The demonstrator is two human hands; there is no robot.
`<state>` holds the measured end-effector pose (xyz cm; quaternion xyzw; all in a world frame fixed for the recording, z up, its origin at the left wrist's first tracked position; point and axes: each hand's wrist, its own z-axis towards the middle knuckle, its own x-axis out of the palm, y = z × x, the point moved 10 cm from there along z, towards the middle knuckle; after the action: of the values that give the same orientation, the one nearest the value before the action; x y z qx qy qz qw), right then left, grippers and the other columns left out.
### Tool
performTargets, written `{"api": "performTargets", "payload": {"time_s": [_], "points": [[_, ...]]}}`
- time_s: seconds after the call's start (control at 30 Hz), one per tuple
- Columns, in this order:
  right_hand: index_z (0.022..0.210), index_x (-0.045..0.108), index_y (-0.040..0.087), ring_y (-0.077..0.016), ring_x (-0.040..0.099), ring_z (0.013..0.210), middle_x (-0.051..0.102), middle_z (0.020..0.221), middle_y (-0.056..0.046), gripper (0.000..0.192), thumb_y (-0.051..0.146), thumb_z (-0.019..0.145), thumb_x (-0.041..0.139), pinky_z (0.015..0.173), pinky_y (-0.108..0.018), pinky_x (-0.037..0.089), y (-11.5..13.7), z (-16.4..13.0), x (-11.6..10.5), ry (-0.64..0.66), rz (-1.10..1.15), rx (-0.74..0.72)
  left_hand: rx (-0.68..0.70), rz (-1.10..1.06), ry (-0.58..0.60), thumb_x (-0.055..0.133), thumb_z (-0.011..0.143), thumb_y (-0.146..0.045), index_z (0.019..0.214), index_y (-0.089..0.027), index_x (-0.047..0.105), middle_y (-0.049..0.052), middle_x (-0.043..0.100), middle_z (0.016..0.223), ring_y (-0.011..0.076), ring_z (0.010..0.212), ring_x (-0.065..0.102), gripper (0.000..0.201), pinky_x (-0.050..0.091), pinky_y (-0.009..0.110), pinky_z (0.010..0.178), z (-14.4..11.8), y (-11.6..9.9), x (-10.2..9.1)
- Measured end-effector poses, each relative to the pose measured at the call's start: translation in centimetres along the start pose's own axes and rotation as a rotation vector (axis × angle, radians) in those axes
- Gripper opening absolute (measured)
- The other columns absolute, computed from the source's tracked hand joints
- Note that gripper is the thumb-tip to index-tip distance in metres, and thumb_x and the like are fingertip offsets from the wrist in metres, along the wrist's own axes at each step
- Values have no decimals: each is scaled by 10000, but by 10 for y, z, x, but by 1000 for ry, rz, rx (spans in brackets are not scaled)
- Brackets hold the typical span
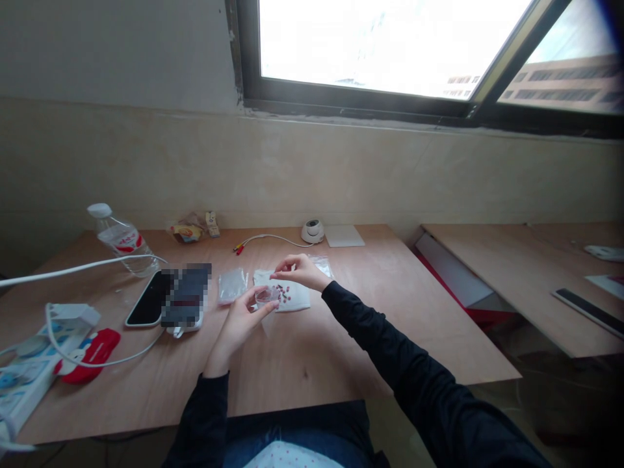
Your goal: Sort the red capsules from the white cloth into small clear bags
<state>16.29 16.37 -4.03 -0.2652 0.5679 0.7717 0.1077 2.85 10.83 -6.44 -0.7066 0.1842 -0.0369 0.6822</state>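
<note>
My left hand (pixel 240 324) is closed round a small clear plastic cup (pixel 266 298), held a little above the table. My right hand (pixel 301 270) hovers just beyond and to the right of the cup, thumb and fingertips pinched together. Whatever is in that pinch is too small to make out. Below the hands lies a white sheet or cloth (pixel 298 300), with several small dark red bead-like pieces (pixel 283 292) scattered on it. A clear plastic bag (pixel 233 286) rests left of the sheet, and another clear bag (pixel 322 264) is partly hidden behind my right hand.
Left of my hands are two phones (pixel 146 302), a water bottle (pixel 124 240), a red-and-white pouch (pixel 92 356) and a power strip (pixel 34 374) with white cables. Along the wall sit snack wrappers (pixel 188 231), a white dome camera (pixel 312 231) and a white flat square (pixel 344 236).
</note>
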Motion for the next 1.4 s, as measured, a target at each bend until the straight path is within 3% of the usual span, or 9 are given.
{"api": "performTargets", "payload": {"time_s": [0.13, 0.2, 0.33, 0.53, 0.7, 0.9, 1.17, 1.4], "points": [[779, 707, 129, -111, 501, 596, 623, 681, -27, 412, 529, 700, 646, 530, -214, 363, 24, -1, 20, 217, 103, -65, 23, 5, 16, 673, 696, -347, 1074, -161, 590, 93, 652, 1113, 243, 1047, 597, 430, 457, 381, 919, 1, -3, 3], [809, 710, 125, -108, 496, 595, 625, 683, -28, 411, 516, 754, 595, 531, -211, 357, 16, 4, 19, 176, 44, -43, 19, -1, 12, 678, 692, -345, 1078, -150, 583, 105, 645, 1126, 241, 1058, 592, 444, 451, 375, 929, 1, -2, 3], [881, 715, 147, -106, 505, 611, 617, 677, -17, 275, 374, 801, 583, 562, -203, 355, -31, 16, 8, -19, -218, 95, 11, 11, -5, 687, 686, -364, 1092, -154, 569, 116, 626, 1161, 243, 1081, 579, 471, 443, 371, 937, 3, 5, -1], [928, 721, 183, -139, 543, 646, 638, 723, -35, 255, 303, 704, 693, 631, -233, 375, -79, 19, 20, -31, -345, 162, 23, 29, -7, 680, 693, -391, 1077, -164, 576, 105, 626, 1162, 245, 1061, 587, 458, 460, 369, 909, 3, 11, -3], [963, 712, 203, -142, 570, 695, 658, 780, -44, 272, 346, 737, 661, 643, -219, 384, -84, 21, 33, -15, -359, 158, 27, 32, -8, 685, 692, -378, 1088, -158, 575, 107, 632, 1148, 245, 1060, 586, 466, 446, 378, 931, 4, 10, -4], [865, 719, 181, -108, 544, 554, 631, 626, -8, 235, 375, 754, 644, 527, -195, 347, -96, 26, 48, 2, -318, 182, 20, 23, -9, 688, 687, -366, 1087, -164, 587, 102, 640, 1139, 244, 1060, 588, 460, 445, 375, 932, 3, 7, -4], [857, 728, 204, -111, 532, 633, 625, 733, -20, 245, 403, 725, 672, 589, -201, 355, -101, 27, 48, -54, -299, 150, 9, -8, -1, 694, 674, -362, 1084, -165, 589, 97, 644, 1133, 244, 1046, 596, 467, 449, 379, 927, 4, 10, -3], [840, 736, 219, -117, 517, 655, 599, 713, -11, 216, 389, 723, 672, 616, -207, 355, -103, 30, 52, -63, -280, 143, -10, -14, -25, 706, 665, -361, 1096, -150, 579, 116, 621, 1175, 252, 1094, 572, 497, 427, 385, 959, 5, 15, -8]]}}
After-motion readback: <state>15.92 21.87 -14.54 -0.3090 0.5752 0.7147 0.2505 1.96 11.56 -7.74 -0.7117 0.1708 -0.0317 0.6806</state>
